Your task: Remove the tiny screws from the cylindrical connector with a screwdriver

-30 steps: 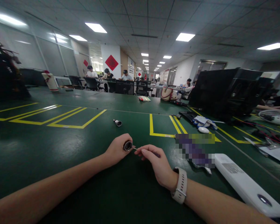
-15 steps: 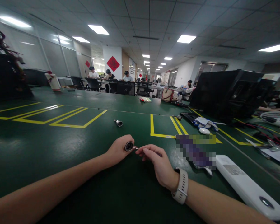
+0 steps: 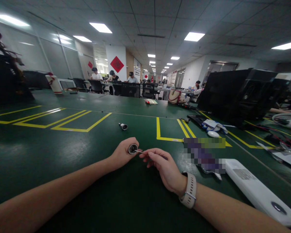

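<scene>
My left hand [image 3: 122, 153] rests on the green table [image 3: 63, 155] with its fingers wrapped round a small round metal part [image 3: 132, 149] whose open end faces me. My right hand [image 3: 161, 163], with a white watch on the wrist, pinches a thin metal tool [image 3: 138, 151]. The tool's tip reaches into the face of the round part. A second small metal cylinder [image 3: 123, 126] lies alone on the table farther out.
A long white device [image 3: 254, 192] lies at the right, next to a blurred patch. Gloves and a white mouse [image 3: 213, 133] sit beyond it, before a big black case [image 3: 235, 94]. Yellow tape lines mark the table. Several people sit at desks far back.
Both hands have stayed in place. The round part has turned a little more toward me and the tool's tip has gone further into its face. The view has shifted slightly.
</scene>
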A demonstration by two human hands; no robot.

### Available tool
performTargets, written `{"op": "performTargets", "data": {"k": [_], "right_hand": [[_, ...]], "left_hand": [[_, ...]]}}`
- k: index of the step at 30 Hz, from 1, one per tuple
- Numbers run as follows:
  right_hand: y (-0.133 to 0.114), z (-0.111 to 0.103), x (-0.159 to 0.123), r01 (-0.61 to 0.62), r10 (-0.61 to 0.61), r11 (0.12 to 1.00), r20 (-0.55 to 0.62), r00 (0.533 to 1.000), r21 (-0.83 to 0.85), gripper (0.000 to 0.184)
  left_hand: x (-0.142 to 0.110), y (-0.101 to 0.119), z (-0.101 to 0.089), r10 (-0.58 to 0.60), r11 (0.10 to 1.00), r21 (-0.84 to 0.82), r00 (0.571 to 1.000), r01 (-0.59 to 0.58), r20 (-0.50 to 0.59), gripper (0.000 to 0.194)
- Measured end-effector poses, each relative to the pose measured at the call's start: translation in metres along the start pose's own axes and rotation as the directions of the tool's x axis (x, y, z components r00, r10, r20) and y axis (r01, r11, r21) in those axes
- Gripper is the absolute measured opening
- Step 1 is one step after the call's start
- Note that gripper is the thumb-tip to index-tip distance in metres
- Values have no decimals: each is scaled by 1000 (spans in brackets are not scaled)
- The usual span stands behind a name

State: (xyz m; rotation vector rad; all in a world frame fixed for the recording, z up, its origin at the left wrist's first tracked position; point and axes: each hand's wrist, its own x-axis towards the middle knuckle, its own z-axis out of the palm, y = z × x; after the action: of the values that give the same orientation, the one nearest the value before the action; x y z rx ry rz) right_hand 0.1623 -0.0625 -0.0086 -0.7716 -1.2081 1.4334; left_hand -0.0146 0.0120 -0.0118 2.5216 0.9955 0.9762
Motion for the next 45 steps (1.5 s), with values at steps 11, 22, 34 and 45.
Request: {"op": "performTargets", "data": {"k": [11,22,34,45], "right_hand": [[0,-4,5,-95,99,988,-24,995,119,15],[-2,-5,3,-74,83,988,-63,995,134,13],[3,-6,1,50,-57,995,-91,994,-85,16],[6,-9,1,42,-73,974,-136,988,-221,17]], "left_hand": [[0,3,-1,28,998,51,992,-34,126,11],[5,-1,-5,26,993,110,979,-50,202,9],[4,-3,-4,-14,987,160,979,-19,204,10],[3,-4,-4,-30,988,154,983,2,183,7]]}}
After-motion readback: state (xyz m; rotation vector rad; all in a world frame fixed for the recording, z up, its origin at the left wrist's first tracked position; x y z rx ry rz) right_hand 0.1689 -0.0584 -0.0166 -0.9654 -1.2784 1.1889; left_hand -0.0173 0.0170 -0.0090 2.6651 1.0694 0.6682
